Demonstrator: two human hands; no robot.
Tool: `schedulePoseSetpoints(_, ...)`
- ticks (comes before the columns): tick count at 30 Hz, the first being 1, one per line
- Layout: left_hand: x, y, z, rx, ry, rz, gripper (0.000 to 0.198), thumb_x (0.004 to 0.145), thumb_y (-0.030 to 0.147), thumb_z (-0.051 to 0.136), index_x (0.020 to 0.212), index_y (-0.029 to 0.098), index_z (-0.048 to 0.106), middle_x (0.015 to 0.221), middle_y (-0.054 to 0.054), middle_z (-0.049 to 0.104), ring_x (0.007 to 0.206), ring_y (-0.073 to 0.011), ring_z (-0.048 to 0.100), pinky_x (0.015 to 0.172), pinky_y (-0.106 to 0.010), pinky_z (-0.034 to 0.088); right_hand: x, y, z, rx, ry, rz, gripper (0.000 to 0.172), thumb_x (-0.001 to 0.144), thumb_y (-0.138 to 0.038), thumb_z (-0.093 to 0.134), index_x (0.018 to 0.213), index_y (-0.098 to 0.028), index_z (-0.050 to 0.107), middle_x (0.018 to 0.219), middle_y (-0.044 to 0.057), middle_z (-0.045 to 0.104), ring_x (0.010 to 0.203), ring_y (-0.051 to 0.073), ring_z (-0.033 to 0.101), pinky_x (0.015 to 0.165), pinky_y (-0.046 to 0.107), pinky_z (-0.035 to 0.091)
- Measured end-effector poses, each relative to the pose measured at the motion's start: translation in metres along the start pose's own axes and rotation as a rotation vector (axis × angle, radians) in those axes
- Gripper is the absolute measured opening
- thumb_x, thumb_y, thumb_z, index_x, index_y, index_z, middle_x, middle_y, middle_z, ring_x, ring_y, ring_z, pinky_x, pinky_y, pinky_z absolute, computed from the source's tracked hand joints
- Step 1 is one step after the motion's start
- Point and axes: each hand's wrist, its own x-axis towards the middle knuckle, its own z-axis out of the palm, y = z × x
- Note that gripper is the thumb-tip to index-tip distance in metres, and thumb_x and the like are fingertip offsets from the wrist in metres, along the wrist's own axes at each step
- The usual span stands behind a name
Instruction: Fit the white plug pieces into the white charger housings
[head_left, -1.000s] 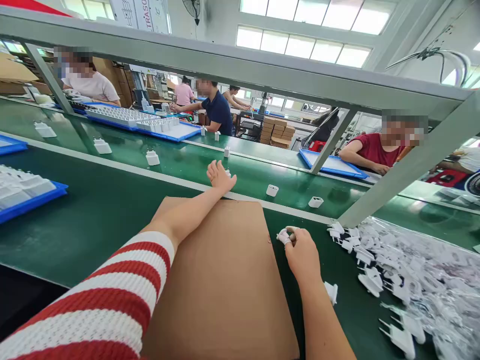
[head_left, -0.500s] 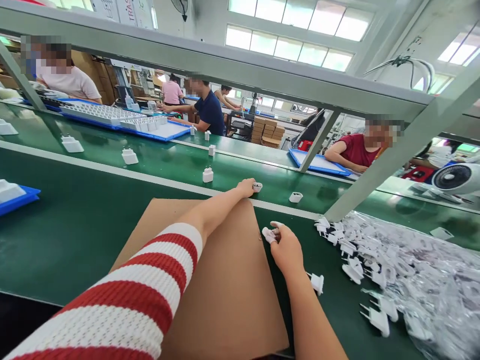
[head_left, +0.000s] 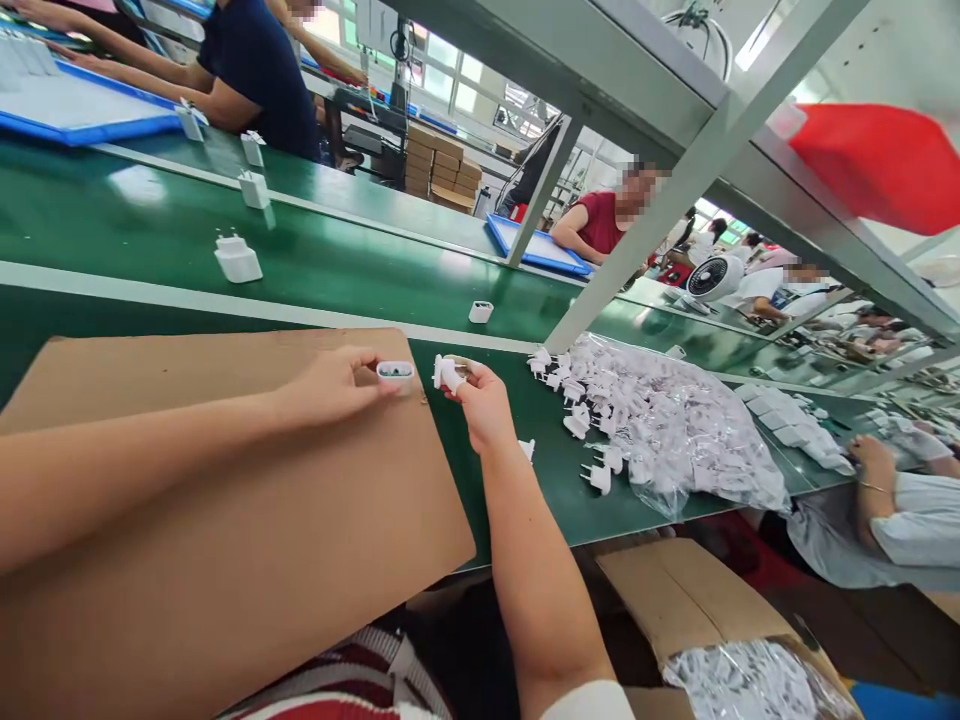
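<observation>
My left hand pinches a small white open-ended charger shell over the far right corner of a brown cardboard sheet. My right hand holds a white plug piece with two prongs, just right of the shell and a few centimetres from it. A loose plug piece lies on the green bench by my right wrist. To the right, a heap of white plug pieces lies on clear plastic.
A green conveyor belt carries white chargers and another white shell. A slanted grey frame post stands beyond the heap. Other people work across the belt and at the right. An open carton sits below the bench edge.
My left hand reached out to the belt, took a white shell and drew it back to the cardboard. The view has swung right and down. My right hand kept its plug piece.
</observation>
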Motion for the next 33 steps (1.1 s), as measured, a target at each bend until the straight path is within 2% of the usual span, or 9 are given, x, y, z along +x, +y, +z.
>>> schedulePoseSetpoints(2,-0.018,-0.001,0.006,0.027,-0.04,0.041,0.047,0.077,0.062,0.07,0.101,0.022,0.074,0.103,-0.004,0.073,0.098,-0.0287,0.064,0.086,-0.036,0.05,-0.003,0.001,0.002,-0.062,-0.017,-0.046,0.035,0.071,-0.03,0.076,0.103,-0.017,0.073,0.093,0.003,0.074,0.08,0.013,0.066,0.07,0.024,0.051)
schedulePoseSetpoints(5,-0.028,-0.003,0.015,0.012,-0.067,0.108,0.051,0.079,0.065,0.068,0.107,0.023,0.073,0.106,-0.006,0.073,0.1,-0.0275,0.065,0.088,-0.037,0.05,-0.007,0.004,0.005,-0.204,0.01,-0.133,0.042,0.074,-0.033,0.075,0.113,-0.019,0.069,0.09,0.002,0.072,0.076,0.013,0.065,0.069,0.025,0.053)
schedulePoseSetpoints(9,-0.029,-0.004,0.02,-0.026,-0.071,0.116,0.053,0.079,0.062,0.068,0.116,0.023,0.072,0.11,-0.006,0.072,0.1,-0.0254,0.064,0.088,-0.036,0.05,-0.012,0.006,0.009,-0.295,-0.006,-0.219,0.035,0.077,-0.034,0.075,0.107,-0.019,0.068,0.086,0.002,0.07,0.074,0.014,0.064,0.069,0.027,0.055)
schedulePoseSetpoints(14,-0.028,-0.005,0.019,-0.039,-0.072,0.15,0.048,0.081,0.063,0.066,0.107,0.023,0.075,0.096,-0.004,0.072,0.094,-0.024,0.062,0.082,-0.033,0.048,-0.017,0.006,0.01,-0.357,-0.182,-0.356,0.022,0.08,-0.03,0.073,0.1,-0.021,0.071,0.112,0.006,0.064,0.093,0.016,0.067,0.08,0.03,0.059)
schedulePoseSetpoints(18,-0.028,-0.009,0.021,-0.071,-0.056,0.159,0.045,0.08,0.06,0.07,0.105,0.024,0.076,0.094,-0.003,0.071,0.092,-0.0229,0.062,0.081,-0.032,0.047,-0.023,0.006,0.011,-0.597,-0.211,-0.489,0.015,0.087,-0.027,0.067,0.099,-0.022,0.074,0.1,0.004,0.063,0.086,0.015,0.065,0.078,0.029,0.057)
schedulePoseSetpoints(21,-0.028,-0.011,0.023,-0.087,-0.049,0.172,0.041,0.08,0.057,0.071,0.104,0.024,0.076,0.095,-0.004,0.071,0.094,-0.0232,0.062,0.084,-0.033,0.047,-0.027,0.007,0.015,-0.784,-0.193,-0.6,0.021,0.088,-0.02,0.062,0.105,-0.022,0.074,0.095,0.003,0.062,0.082,0.015,0.061,0.074,0.028,0.054)
schedulePoseSetpoints(27,-0.029,-0.011,0.023,-0.093,-0.052,0.2,0.036,0.083,0.056,0.069,0.101,0.024,0.075,0.095,-0.002,0.072,0.095,-0.0236,0.062,0.085,-0.033,0.045,-0.029,0.008,0.024,-1.032,-0.204,-0.593,0.035,0.086,-0.009,0.055,0.116,-0.022,0.069,0.101,0.005,0.064,0.089,0.019,0.058,0.074,0.03,0.049)
schedulePoseSetpoints(30,-0.029,-0.011,0.023,-0.103,-0.058,0.215,0.034,0.085,0.054,0.069,0.103,0.026,0.075,0.099,-0.001,0.074,0.099,-0.0234,0.062,0.087,-0.033,0.045,-0.029,0.005,0.025,-1.146,-0.179,-0.632,0.034,0.085,-0.007,0.055,0.11,-0.023,0.071,0.098,0.005,0.066,0.093,0.022,0.056,0.075,0.032,0.047)
schedulePoseSetpoints(33,-0.028,-0.011,0.023,-0.085,-0.058,0.223,0.032,0.085,0.053,0.069,0.102,0.026,0.076,0.098,-0.001,0.074,0.097,-0.0236,0.061,0.086,-0.033,0.044,-0.03,0.005,0.025,-1.124,-0.173,-0.68,0.032,0.087,-0.007,0.053,0.108,-0.023,0.071,0.097,0.004,0.067,0.094,0.022,0.057,0.078,0.032,0.048)
